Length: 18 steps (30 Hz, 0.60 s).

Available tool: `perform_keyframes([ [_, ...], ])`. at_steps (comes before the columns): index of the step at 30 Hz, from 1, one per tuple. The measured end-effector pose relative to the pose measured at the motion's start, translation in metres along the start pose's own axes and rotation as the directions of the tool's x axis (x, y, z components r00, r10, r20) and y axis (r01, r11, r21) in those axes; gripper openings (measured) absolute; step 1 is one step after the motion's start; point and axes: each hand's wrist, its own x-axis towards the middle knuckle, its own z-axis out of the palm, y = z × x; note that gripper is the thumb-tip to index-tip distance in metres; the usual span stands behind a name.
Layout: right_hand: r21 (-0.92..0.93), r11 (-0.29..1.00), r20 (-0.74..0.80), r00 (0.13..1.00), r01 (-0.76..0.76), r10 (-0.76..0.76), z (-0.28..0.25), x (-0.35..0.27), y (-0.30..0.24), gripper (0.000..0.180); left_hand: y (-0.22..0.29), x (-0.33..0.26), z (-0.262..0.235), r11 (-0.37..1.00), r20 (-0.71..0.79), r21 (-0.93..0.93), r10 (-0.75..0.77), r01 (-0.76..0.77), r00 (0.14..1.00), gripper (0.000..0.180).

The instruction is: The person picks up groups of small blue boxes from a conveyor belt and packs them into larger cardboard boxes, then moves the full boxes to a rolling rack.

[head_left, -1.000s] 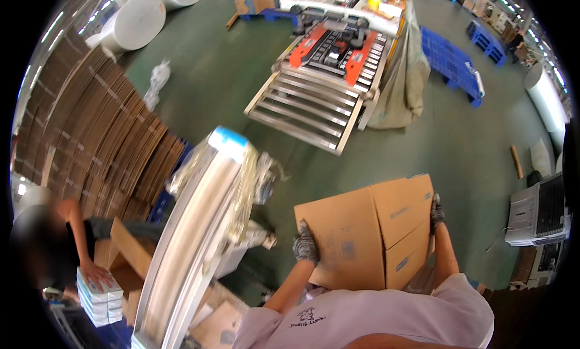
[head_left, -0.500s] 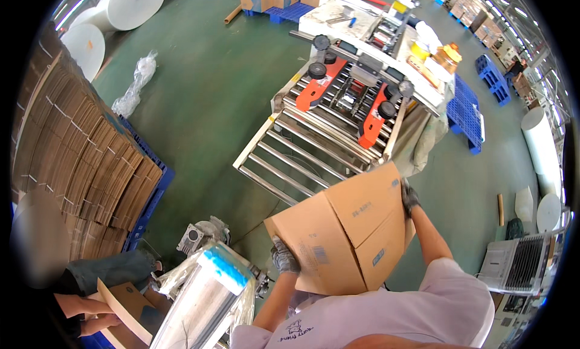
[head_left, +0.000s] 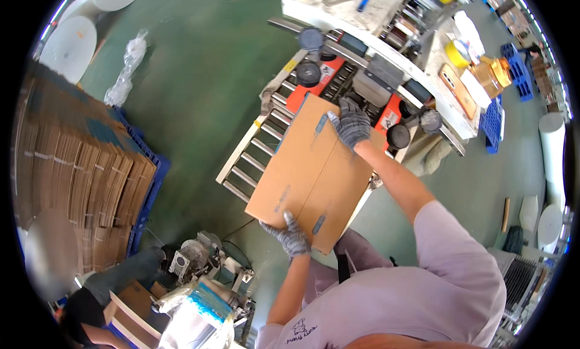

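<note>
A closed brown cardboard box (head_left: 308,168) with a seam along its top lies slantwise over the roller conveyor (head_left: 249,171), its far end close to the machine's orange side guides. My left hand (head_left: 290,235), in a grey glove, grips its near left corner, the thumb on top and the fingers partly hidden at the edge. At the far end my right hand (head_left: 351,124), gloved too, lies over the top edge, its thumb apart on the cardboard and its fingertips reaching past the rim.
The taping machine (head_left: 377,77) with black rollers stands ahead, beside a white worktable (head_left: 302,6). Flat cardboard stacks (head_left: 90,186) rest on a blue pallet (head_left: 151,192) at left. A wrapped metal roller machine (head_left: 202,307) and a co-worker (head_left: 115,288) are at lower left.
The box has moved forward from near my body onto the conveyor, turning and levelling out. My right hand has shifted from its right side to the far end; my left hand stays at the near end.
</note>
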Motion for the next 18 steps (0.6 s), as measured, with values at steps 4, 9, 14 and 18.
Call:
perform_keyframes([
  [4, 0.034, 0.926, -0.134, 0.920, 0.375, -0.368, 0.023, -0.036, 0.022, 0.079, -0.012, 0.023, 0.054, 0.920, -0.020, 0.343, 0.208, -0.188, 0.978, 0.086],
  [9, 0.149, 0.823, -0.145, 0.835, 0.548, -0.530, 0.012, -0.048, 0.038, 0.074, -0.018, 0.024, 0.114, 0.996, 0.041, 0.063, 0.064, -0.067, 0.997, 0.072],
  [14, 0.026, 0.902, -0.194, 0.888, 0.430, -0.418, 0.010, -0.030, 0.077, 0.074, -0.031, 0.025, 0.166, 0.933, 0.223, 0.183, 0.269, -0.311, 0.937, 0.070],
  [18, -0.002, 0.815, -0.015, 0.815, 0.579, -0.579, 0.027, -0.061, 0.018, 0.077, -0.013, 0.045, 0.115, 0.987, 0.708, 0.142, -0.153, 0.073, 0.690, 0.055],
])
